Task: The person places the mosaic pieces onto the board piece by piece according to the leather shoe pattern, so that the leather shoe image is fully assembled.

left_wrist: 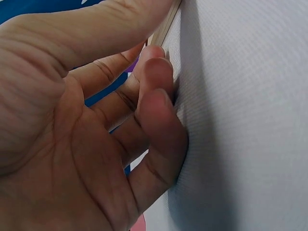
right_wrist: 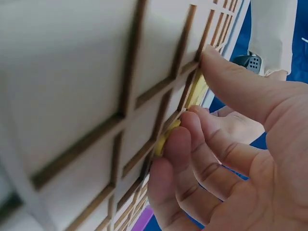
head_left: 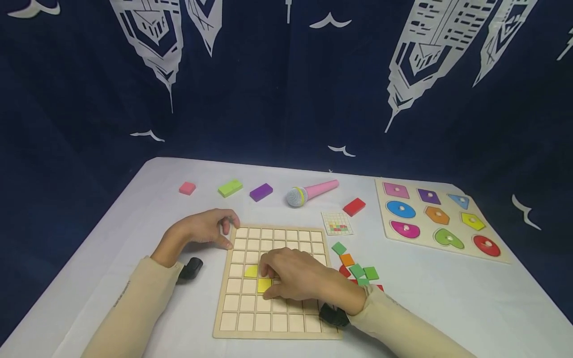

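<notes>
A wooden grid board (head_left: 241,318) with square cells lies flat on the table. Over its middle, my right hand (head_left: 295,276) has its thumb and fingertips at opposite edges of a yellow square tile (head_left: 264,286), which lies at a cell. Diagonally up and left of that tile, another yellow tile (head_left: 250,271) sits in a cell, close to the fingers. My left hand (head_left: 203,228) holds the board's upper left corner between thumb and forefinger. Its other fingers (left_wrist: 161,118) are bent and rest by the tablecloth.
Right of the board lie loose green, orange and red tiles (head_left: 356,271) and a small pattern card (head_left: 337,223). Behind are a pink toy microphone (head_left: 313,193) and coloured blocks (head_left: 230,188). A shape puzzle board (head_left: 418,233) lies at far right.
</notes>
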A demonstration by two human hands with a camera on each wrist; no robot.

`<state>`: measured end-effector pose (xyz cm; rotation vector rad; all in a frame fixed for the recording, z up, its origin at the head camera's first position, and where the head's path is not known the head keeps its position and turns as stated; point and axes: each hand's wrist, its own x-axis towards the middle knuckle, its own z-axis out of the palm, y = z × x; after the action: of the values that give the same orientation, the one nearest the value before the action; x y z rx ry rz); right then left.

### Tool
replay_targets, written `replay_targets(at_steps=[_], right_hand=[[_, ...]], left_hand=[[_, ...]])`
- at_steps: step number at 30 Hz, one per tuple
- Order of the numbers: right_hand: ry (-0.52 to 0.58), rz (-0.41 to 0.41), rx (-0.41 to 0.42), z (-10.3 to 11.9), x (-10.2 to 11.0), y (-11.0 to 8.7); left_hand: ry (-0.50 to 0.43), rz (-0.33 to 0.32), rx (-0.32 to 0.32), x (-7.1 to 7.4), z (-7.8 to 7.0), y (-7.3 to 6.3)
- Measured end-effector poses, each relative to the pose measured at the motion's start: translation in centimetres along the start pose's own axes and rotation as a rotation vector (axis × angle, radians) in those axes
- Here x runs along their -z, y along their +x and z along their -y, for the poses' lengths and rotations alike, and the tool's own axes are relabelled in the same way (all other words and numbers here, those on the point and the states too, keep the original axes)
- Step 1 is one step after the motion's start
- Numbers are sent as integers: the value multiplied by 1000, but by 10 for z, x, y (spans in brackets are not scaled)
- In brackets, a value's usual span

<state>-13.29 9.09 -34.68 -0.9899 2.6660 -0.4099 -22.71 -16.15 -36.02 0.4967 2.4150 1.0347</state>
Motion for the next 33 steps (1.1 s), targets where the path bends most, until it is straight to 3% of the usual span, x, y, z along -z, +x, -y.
replay_targets(at_steps=[10, 16, 20, 26, 33], right_hand=[[-108, -42, 121, 1, -6, -21], [-263, -73, 223, 0, -9, -40], [-319, -87, 236, -1, -11, -51], [-243, -50, 238, -10, -8, -63], [17, -24, 211, -45, 9, -78]], left_hand=[[7, -2, 5, -1, -1, 0], [2, 4, 1, -1, 0, 0], [5, 0, 7, -1, 0, 1], [7, -7, 17, -1, 0, 1], [8, -7, 5, -2, 0, 1]])
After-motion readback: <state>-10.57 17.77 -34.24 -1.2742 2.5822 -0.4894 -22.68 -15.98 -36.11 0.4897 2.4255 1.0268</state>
